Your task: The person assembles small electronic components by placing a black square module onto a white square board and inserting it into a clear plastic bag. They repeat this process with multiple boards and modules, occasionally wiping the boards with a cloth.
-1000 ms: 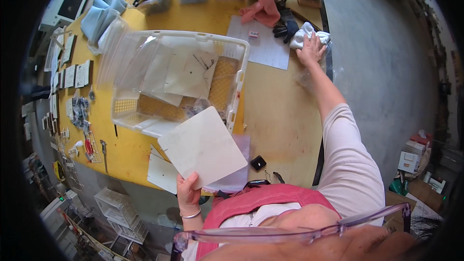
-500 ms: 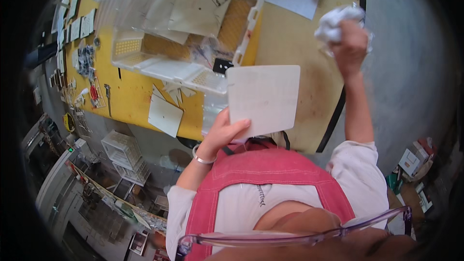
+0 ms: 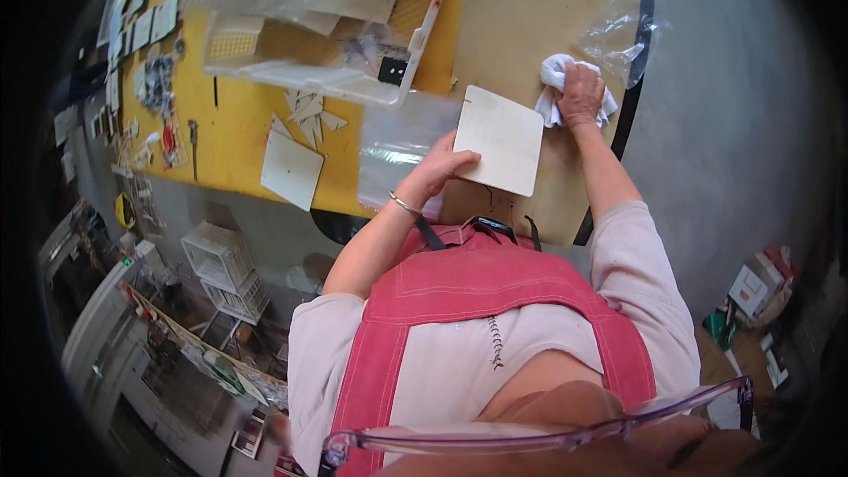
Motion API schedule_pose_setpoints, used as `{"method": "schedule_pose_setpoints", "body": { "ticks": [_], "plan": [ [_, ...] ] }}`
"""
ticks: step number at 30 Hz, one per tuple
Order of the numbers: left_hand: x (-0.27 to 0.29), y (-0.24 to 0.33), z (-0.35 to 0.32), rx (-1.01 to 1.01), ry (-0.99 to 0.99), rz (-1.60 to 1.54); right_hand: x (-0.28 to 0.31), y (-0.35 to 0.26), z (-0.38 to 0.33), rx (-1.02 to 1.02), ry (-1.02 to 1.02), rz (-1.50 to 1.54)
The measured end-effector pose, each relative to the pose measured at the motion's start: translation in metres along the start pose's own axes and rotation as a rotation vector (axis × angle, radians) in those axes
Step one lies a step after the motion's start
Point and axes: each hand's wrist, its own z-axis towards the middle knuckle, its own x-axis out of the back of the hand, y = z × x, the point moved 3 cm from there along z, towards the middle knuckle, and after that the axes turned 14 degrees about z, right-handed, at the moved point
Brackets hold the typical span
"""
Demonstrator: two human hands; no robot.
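My left hand point(image 3: 439, 165) grips a flat cream-white panel point(image 3: 500, 141) with rounded corners by its lower left edge, thumb on its face. Beyond the panel's right edge, my right hand point(image 3: 579, 94) is closed on a bunched white cloth point(image 3: 556, 73) low over the tabletop; its fingertips are partly hidden in the folds. A crumpled clear plastic bag point(image 3: 629, 35) lies just past the cloth by the table's dark edge. To the left of my left hand, a clear plastic sheet point(image 3: 393, 137) lies on the table.
A translucent plastic crate point(image 3: 331, 84) holding large panels stands at the back. Another pale panel point(image 3: 292, 173), thin offcuts point(image 3: 309, 112) and a caliper-like tool point(image 3: 193, 148) lie on the yellow table point(image 3: 237, 137) to the left. White stacked baskets point(image 3: 218, 256) stand below it.
My right hand has come down and inward with the cloth, beside the panel. The clear bag now lies apart from it. The panel in my left hand has tilted and shifted slightly right.
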Motion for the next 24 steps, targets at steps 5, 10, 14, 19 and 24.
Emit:
{"method": "schedule_pose_setpoints", "body": {
  "ticks": [5, 10, 14, 19, 24],
  "plan": [
    [-0.038, -0.027, -0.02, -0.149, 0.254, -0.051, 0.04, -0.015, 0.019, 0.021, 0.06, 0.269],
    [-0.083, -0.039, -0.022, -0.081, 0.235, 0.045, 0.116, -0.086, -0.048, 0.209, -0.318, 0.149],
    [-0.094, -0.051, -0.019, -0.085, 0.183, -0.012, 0.107, -0.132, -0.121, 0.171, -0.367, 0.546],
    [-0.087, -0.075, -0.015, -0.055, 0.163, 0.028, 0.041, -0.111, -0.11, 0.224, -0.328, 0.352],
    [-0.1, -0.07, -0.02, -0.119, 0.14, 0.009, 0.049, -0.108, -0.069, -0.044, -0.395, 0.414]
  ]
}}
